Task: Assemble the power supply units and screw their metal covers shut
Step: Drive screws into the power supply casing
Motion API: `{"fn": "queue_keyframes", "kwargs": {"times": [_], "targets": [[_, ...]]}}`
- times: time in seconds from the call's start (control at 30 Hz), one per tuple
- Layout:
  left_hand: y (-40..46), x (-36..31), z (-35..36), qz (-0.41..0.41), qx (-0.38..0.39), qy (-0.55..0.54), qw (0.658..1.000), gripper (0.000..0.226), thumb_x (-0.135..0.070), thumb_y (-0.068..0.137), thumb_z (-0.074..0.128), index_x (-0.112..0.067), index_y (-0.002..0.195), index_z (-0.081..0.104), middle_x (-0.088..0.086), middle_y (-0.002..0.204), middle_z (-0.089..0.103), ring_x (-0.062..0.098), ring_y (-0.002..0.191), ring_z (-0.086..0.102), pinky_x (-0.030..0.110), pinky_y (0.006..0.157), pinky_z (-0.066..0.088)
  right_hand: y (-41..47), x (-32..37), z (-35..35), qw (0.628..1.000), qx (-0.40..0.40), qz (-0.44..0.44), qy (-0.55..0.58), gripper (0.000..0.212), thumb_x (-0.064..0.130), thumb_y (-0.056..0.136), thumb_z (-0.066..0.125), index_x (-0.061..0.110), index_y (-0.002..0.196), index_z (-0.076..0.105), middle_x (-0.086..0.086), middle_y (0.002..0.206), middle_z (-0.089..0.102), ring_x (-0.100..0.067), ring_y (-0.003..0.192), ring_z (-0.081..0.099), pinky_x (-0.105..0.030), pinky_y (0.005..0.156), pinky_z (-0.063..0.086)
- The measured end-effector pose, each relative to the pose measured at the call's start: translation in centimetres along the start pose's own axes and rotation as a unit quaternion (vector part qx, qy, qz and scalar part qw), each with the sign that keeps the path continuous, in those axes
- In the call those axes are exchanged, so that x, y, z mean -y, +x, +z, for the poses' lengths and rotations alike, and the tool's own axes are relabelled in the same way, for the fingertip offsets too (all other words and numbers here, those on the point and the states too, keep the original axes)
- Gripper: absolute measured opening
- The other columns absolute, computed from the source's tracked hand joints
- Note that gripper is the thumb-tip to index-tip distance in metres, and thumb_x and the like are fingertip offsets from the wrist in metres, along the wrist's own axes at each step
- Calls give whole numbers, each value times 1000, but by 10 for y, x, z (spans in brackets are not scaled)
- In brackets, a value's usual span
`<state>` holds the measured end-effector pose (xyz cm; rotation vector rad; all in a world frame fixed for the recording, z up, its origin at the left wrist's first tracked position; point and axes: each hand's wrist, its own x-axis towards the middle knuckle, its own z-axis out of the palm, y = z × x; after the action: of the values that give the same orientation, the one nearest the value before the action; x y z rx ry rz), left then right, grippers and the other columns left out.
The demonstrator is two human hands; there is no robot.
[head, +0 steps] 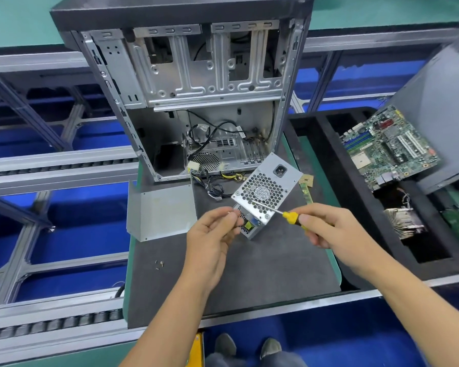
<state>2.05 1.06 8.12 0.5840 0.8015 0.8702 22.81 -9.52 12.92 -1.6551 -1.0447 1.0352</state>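
A silver power supply unit (268, 192) with a honeycomb fan grille and a black socket stands tilted on the dark mat (249, 263), its open side showing a yellow and blue part. My right hand (326, 229) grips a yellow-handled screwdriver (289, 217) whose shaft lies across the grille. My left hand (212, 237) pinches a small screw (232, 213) at its fingertips, close to the unit's lower left corner. A bent grey metal cover (161, 211) lies to the left on the mat's edge. Loose screws (159, 264) rest near the mat's left side.
An open computer case (196, 83) stands behind the unit, with cables (215, 186) spilling out. A black foam tray (329, 144) at right holds a motherboard (390, 147) and a heatsink (403, 221). A RAM stick (306, 193) lies beside the unit. Roller conveyor rails (51, 165) run at left.
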Motion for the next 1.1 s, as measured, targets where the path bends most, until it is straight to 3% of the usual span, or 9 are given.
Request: {"fn": "queue_keyframes", "kwargs": {"times": [0.17,0.4,0.57,0.7,1.1], "targets": [[3,-2,15,-52,6,-74,996,10,-12,75,70,-14,77,80,8,79,73,12,71,70,21,64,56,-2,2,7,999,28,-13,21,16,23,93,61,26,93,77,1,57,49,-10,56,41,-17,51,35],[3,3,20,-99,-16,-161,982,15,-17,79,67,-15,83,82,4,93,76,13,81,74,24,63,58,-1,8,17,999,27,-28,-38,20,18,97,61,31,95,76,16,62,60,1,57,49,-10,57,39],[2,6,21,-107,-37,-188,976,22,-18,75,70,-12,95,77,4,102,77,15,90,75,26,64,59,-3,12,20,996,15,-34,-82,16,21,97,62,28,101,75,22,86,73,7,86,65,-5,75,43],[3,7,22,-113,-31,-195,974,15,-21,75,69,-17,80,82,2,100,77,14,91,75,29,66,60,-3,16,25,994,5,-42,-97,16,21,95,63,29,100,76,21,93,74,3,97,67,-9,87,46],[2,6,23,-109,-24,-223,968,14,-23,78,69,-18,77,82,2,104,77,12,95,74,32,68,60,-10,19,38,993,-25,-31,-112,16,26,95,61,33,99,75,20,90,73,0,93,67,-15,81,50]]}}
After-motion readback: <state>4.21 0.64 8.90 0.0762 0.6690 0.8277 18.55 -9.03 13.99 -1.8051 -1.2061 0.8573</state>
